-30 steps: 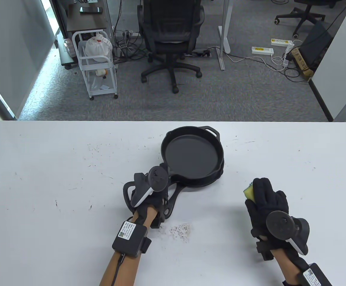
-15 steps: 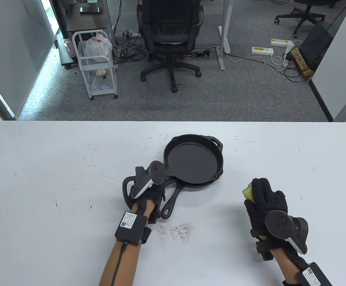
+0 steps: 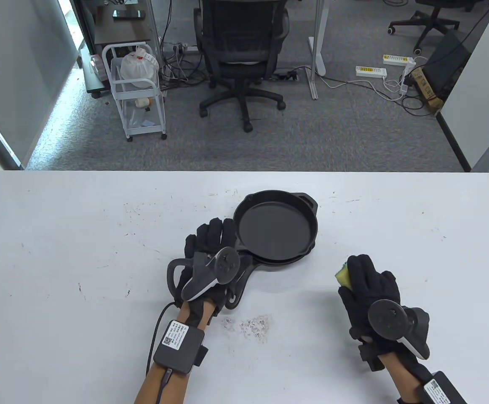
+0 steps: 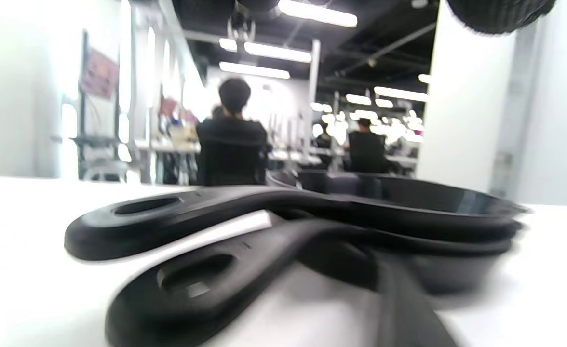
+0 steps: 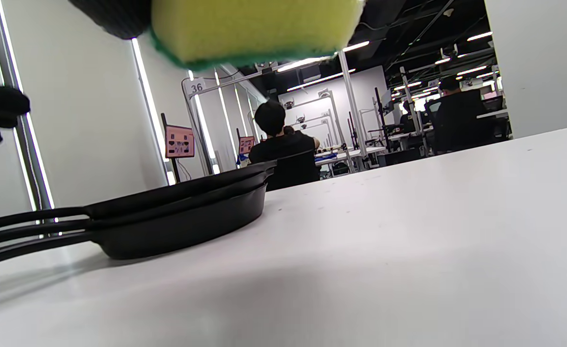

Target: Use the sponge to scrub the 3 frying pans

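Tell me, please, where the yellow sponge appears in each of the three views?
Table view: sponge lower right, in the right hand, off the table.
Left wrist view: not in it.
Right wrist view: sponge at the top edge.
Shared landmark: the stacked pans.

A stack of black cast-iron frying pans [image 3: 274, 229] sat on the white table [image 3: 80, 252], handles pointing near-left. The left hand [image 3: 208, 256], fingers extended, lay over the handles at the stack's left edge. The right hand [image 3: 368, 290], well apart to the right, gripped a yellow-and-green rectangular sponge [image 3: 344, 277]. Dark crumbs [image 3: 255, 325] lay near the handles.
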The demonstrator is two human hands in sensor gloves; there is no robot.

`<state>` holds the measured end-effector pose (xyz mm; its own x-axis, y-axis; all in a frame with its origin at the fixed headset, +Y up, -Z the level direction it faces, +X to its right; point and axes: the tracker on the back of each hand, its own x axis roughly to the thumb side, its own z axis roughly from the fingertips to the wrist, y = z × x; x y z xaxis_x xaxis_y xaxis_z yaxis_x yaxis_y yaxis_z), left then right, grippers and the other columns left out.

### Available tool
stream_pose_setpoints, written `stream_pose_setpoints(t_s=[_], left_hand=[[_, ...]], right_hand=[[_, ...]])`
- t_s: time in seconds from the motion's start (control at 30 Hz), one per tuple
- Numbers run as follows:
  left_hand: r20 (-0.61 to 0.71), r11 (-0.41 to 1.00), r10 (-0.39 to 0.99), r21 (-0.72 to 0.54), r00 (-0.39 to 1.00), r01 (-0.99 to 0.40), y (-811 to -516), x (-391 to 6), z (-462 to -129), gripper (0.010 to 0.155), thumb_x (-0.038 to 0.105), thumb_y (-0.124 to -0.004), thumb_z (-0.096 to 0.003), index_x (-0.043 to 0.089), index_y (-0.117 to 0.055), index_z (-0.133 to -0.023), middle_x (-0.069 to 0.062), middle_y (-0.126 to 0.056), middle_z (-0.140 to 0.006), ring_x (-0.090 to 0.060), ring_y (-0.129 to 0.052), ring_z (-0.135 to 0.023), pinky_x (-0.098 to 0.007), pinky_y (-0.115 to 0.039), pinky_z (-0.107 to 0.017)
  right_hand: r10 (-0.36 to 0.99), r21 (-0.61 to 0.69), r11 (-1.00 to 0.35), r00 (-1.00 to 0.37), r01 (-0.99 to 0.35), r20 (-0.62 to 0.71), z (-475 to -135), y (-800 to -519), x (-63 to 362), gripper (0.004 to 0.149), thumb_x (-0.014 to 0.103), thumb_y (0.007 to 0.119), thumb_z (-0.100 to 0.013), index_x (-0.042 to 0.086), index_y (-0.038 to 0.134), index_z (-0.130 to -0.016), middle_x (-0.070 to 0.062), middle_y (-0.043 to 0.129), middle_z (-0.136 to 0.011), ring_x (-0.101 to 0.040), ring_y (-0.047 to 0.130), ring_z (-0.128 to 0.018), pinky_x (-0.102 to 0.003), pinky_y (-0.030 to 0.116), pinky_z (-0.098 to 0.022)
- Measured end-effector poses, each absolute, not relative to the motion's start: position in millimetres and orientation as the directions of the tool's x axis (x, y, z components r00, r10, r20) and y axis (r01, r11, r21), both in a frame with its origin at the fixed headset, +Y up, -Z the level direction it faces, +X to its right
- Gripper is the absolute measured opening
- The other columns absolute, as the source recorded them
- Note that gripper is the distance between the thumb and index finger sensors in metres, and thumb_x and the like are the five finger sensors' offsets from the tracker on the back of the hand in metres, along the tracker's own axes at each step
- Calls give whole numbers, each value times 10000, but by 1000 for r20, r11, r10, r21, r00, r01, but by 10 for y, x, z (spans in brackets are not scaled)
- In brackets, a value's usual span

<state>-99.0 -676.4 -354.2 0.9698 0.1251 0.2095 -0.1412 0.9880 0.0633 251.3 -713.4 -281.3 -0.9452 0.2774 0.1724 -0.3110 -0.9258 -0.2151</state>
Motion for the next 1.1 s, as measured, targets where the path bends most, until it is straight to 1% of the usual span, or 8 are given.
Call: stream_pose_setpoints(t_s=[0.07,0.13,0.3,0.4,0.53,0.63,0.87,1.1], left_hand=[[247,982,186,-7,951,-190,-6756,-961,-3410,1024,789,-567,-412,291,-148,-1203,-130,-109,-1253,-473,-208,-1154,-710,-288,-787],[296,974,220,-10,929,-228,-6776,-931,-3273,1039,815,-557,-406,303,-128,-1201,-132,-81,-1254,-482,-165,-1155,-722,-251,-778],[403,968,151,126,902,-219,-6917,-853,-2915,1032,842,-550,-413,314,-166,-1213,-139,-111,-1263,-486,-184,-1159,-726,-263,-775],[433,967,169,101,886,-234,-7015,-796,-2779,1038,843,-559,-404,327,-161,-1212,-142,-95,-1264,-499,-173,-1156,-741,-243,-763],[431,972,112,140,895,-189,-7110,-780,-2714,1033,843,-553,-409,319,-172,-1213,-140,-104,-1264,-496,-183,-1154,-737,-251,-763],[411,970,159,102,898,-219,-7203,-822,-2704,1030,835,-563,-409,315,-181,-1212,-143,-113,-1262,-499,-188,-1151,-737,-252,-760],[409,969,181,79,895,-232,-7251,-866,-2637,1024,823,-573,-411,306,-196,-1210,-146,-127,-1260,-498,-200,-1149,-734,-259,-759],[402,971,182,70,897,-228,-7255,-872,-2645,1016,814,-571,-412,300,-210,-1211,-151,-144,-1260,-499,-221,-1147,-732,-265,-759]], right_hand=[[256,-189,-940,-954,-283,156,-2813,-7170,2478,692,542,720,-447,436,404,-1052,27,512,-1154,-264,739,-941,-561,458,-753],[240,-164,-950,-957,-267,165,-2820,-7207,2439,692,543,722,-447,433,408,-1054,23,521,-1153,-265,736,-946,-562,457,-752],[207,-63,-973,-965,-220,161,-2832,-7292,2331,688,538,725,-450,428,421,-1057,23,527,-1154,-265,711,-974,-568,438,-754],[168,34,-986,-973,-164,157,-2851,-7363,2267,678,519,728,-456,424,430,-1057,17,513,-1156,-263,689,-990,-569,426,-756],[148,97,-986,-975,-134,163,-2879,-7454,2216,682,512,735,-457,426,422,-1056,20,503,-1158,-255,676,-1007,-554,440,-757],[124,155,-983,-976,-96,178,-2893,-7553,2155,684,503,738,-456,425,413,-1053,26,482,-1159,-244,661,-1019,-492,481,-759],[61,354,-935,-984,2,168,-2953,-7797,2050,672,501,687,-467,446,343,-1042,76,344,-1164,-201,509,-1073,-455,442,-765],[113,358,-933,-979,-46,169,-2949,-7812,2093,685,508,687,-467,447,319,-1042,89,303,-1166,-193,457,-1085,-461,410,-769]])
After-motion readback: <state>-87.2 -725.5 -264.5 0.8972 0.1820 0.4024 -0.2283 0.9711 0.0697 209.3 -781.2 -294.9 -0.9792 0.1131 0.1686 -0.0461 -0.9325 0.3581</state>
